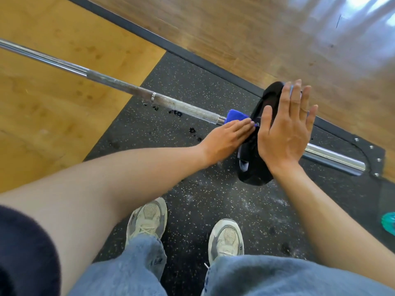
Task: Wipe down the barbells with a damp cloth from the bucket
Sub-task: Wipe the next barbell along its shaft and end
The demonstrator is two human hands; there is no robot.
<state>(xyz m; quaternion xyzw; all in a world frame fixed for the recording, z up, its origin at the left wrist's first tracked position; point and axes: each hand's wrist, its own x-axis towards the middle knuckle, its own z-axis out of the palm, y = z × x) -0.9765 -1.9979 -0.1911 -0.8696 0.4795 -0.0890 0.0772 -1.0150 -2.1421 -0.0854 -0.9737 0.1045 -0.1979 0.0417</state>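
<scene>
now keep your left hand (pixel 226 138) flat, fingers straight, pressing the blue cloth (pixel 235 116) on the barbell (pixel 132 87) beside the black plate (pixel 256 146); steady that plate with your open right hand (pixel 286 129).

1. One head-worn wide-angle view looks steeply down from above the person's own body.
2. It faces forward over both shoes (pixel 147 221) to the barbell (pixel 119 83) lying on the floor (pixel 213 201).
3. Both forearms fill the near foreground, at close range.
</scene>
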